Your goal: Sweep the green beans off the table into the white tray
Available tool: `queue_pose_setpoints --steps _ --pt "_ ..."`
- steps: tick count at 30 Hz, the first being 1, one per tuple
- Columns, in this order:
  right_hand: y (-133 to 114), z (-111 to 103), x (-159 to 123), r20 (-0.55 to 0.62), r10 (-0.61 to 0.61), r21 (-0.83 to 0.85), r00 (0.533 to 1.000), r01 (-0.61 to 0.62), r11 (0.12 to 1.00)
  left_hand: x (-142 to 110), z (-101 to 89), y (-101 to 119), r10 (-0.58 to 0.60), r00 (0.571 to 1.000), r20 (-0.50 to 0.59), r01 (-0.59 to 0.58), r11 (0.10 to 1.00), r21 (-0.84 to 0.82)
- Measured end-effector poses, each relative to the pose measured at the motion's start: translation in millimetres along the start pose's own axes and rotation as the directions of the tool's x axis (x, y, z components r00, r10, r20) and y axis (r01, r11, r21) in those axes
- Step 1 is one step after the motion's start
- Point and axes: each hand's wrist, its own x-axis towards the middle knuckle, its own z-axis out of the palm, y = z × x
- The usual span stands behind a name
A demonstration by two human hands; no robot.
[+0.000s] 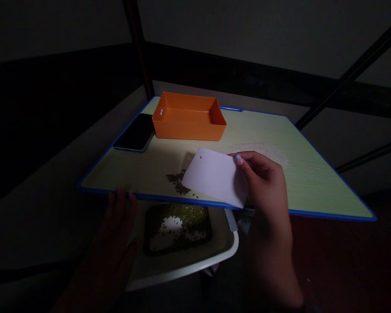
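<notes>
My right hand (263,174) pinches a white card (215,176) between thumb and fingers. The card is tilted above the front part of the table, and a small dark speck or hole shows near its upper left corner. At its left edge lies a small pile of brownish-green beans or seeds (177,182). In shadow, my left hand (119,230) has its fingers stretched out, their tips by the table's front edge. Below that edge a white basin (195,266) holds many green beans (192,214), with a pale patch of its bottom showing among them.
An orange open box (189,130) stands at the back of the pale, blue-edged table (319,187). Left of it lies a dark-screened phone or tablet (135,132). A pale, speckled patch (263,151) is on the right of the tabletop. Walls rise behind; the surroundings are dim.
</notes>
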Motion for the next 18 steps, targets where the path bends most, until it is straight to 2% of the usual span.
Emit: queue_pose_setpoints --steps 10,18 --pt "-0.5 -3.4 -0.9 0.001 0.007 -0.008 1.000 -0.007 1.000 -2.9 -3.7 3.1 -0.033 0.999 0.004 0.033 0.997 -0.063" --pt "1.2 -5.3 0.3 0.022 -0.009 -0.011 1.000 0.009 1.000 0.1 3.2 1.7 -0.031 0.999 -0.019 0.030 0.999 -0.044"
